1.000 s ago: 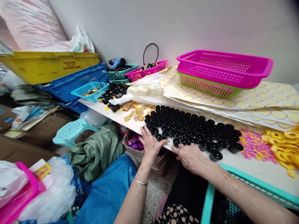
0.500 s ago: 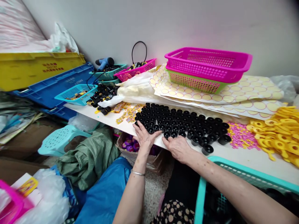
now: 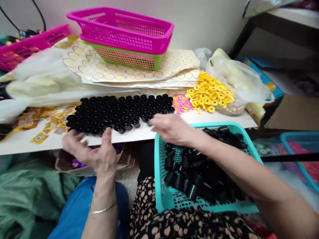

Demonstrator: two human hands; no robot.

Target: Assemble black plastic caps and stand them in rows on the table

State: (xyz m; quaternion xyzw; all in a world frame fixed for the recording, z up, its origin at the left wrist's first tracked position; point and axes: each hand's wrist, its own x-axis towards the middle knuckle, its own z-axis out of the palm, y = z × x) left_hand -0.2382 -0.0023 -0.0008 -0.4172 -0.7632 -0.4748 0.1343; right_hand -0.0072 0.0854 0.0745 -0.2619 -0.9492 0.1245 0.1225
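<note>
open, empty left hand (image 3: 92, 153) touches the near-left edge of the black caps (image 3: 119, 110) block; right hand (image 3: 171, 127), loosely curled, hold unclear, hovers at its right end over the teal basket (image 3: 159, 167).

Hands spread apart along the caps

The right hand (image 3: 171, 127) has left the table edge and swung right, now over the basket's (image 3: 156, 166) far rim. The left hand (image 3: 92, 151) has slid to the left end of the caps (image 3: 119, 111), thumb against the front row. The strays have closed in.
</note>
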